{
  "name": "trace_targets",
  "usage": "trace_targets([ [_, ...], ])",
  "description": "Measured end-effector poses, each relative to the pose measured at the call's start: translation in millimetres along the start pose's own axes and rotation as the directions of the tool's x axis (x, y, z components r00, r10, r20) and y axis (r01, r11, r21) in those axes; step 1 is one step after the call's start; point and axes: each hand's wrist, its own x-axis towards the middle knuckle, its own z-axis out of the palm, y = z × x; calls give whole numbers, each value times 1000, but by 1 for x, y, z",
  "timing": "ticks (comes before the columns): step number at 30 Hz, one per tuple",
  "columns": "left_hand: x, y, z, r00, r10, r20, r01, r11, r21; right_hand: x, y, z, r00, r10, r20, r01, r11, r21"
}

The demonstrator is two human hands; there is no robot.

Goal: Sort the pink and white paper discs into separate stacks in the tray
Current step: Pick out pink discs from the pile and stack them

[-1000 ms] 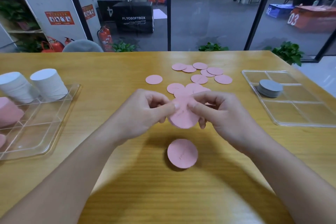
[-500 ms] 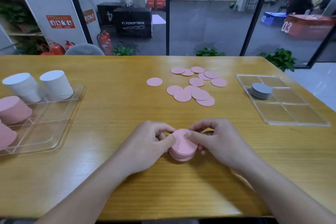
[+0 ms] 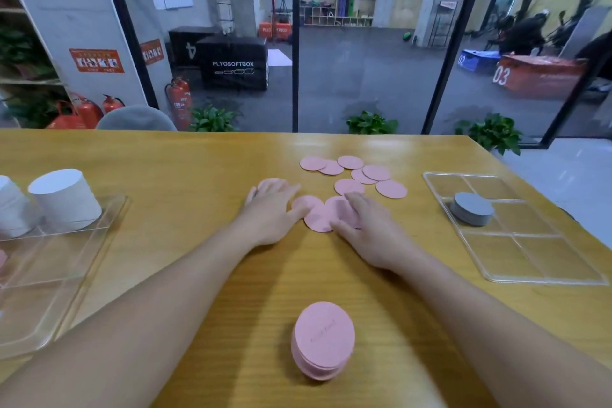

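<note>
A short stack of pink discs stands alone on the wooden table near me. Farther out, several loose pink discs lie scattered. My left hand lies flat with straight fingers, covering one lone pink disc, its thumb touching another. My right hand rests with spread fingers on overlapping pink discs. A clear tray at the left holds two white disc stacks; a pink stack shows at its left edge.
A second clear divided tray sits at the right with a grey disc stack in it. The table's far edge meets a glass wall with plants behind it.
Both hands have let go of the pink stack near me and reached forward onto the loose pink discs. The camera has tilted up.
</note>
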Motion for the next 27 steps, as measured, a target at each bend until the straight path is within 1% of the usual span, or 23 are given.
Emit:
trace_targets([
  [2, -8, 12, 8, 996, 93, 8, -93, 995, 37, -3, -4, 6, 997, -68, 33, 67, 998, 21],
  [3, -14, 19, 12, 991, 133, 15, -133, 991, 27, -8, -5, 7, 993, -102, 50, 99, 993, 67],
  [5, -23, 26, 18, 987, 153, 39, -152, 988, -38, -18, -4, 4, 990, -130, 52, 121, 981, 153],
  [6, -20, 28, 17, 990, 139, 14, -137, 987, -83, -19, 0, -1, 994, -107, 16, 103, 978, 182],
  [8, 4, 27, 9, 990, 73, -118, -92, 982, -164, 0, 13, -10, 995, -43, -94, 61, 977, 203],
  [9, 21, 28, 3, 985, 44, -167, -74, 981, -178, 16, 23, -16, 990, -9, -141, 36, 981, 193],
  [10, 38, 29, -2, 984, 28, -178, -57, 986, -159, 34, 32, -23, 986, 33, -165, -5, 986, 169],
  [11, 55, 30, -4, 988, 20, -155, -39, 992, -124, 51, 40, -28, 983, 75, -169, -52, 990, 132],
  [13, 83, 33, 0, 999, -20, -43, 18, 998, -54, 83, 55, -31, 980, 123, -154, -119, 992, 41],
  [15, 101, 37, 9, 999, -42, 5, 42, 998, -35, 105, 61, -27, 983, 135, -126, -141, 989, -43],
  [19, 119, 45, 24, 997, 74, -1, -74, 997, 32, 122, 56, -13, 995, 77, -64, -87, 980, -178],
  [22, 124, 34, 30, 993, 113, -29, -112, 993, 19, 122, 53, -12, 1000, 18, -2, -18, 986, -167],
  [25, 115, 27, 31, 987, 158, -2, -158, 987, -2, 110, 46, -17, 998, -45, 34, 50, 987, -153],
  [27, 97, 27, 29, 983, 182, 12, -182, 983, -16, 96, 37, -19, 995, -83, 49, 88, 992, -95],
])
